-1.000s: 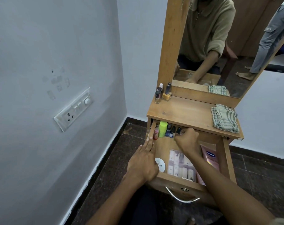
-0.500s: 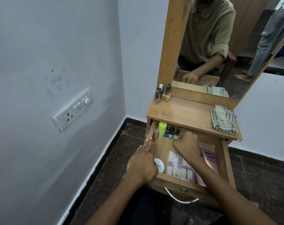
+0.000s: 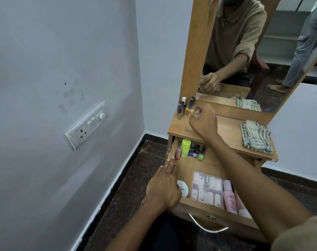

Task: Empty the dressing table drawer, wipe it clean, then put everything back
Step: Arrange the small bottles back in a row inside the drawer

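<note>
A person sits at a wooden dressing table with its drawer (image 3: 204,203) pulled open. The left hand (image 3: 163,189) lies flat, fingers straight, on the drawer's left wall. The right hand (image 3: 203,120), fingers curled, seemingly pinching something small, reaches toward nail polish bottles (image 3: 185,107) on the tabletop; best to set items upright, clear of the folded cloth (image 3: 255,138)

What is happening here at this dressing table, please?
A person is emptying the open drawer onto the tabletop. The right hand is up beside the small bottles by the mirror, fingers curled; what it holds is hidden. The left hand rests flat on the drawer's left edge. Several bottles and a clear pack remain inside. A cloth lies ready.
</note>
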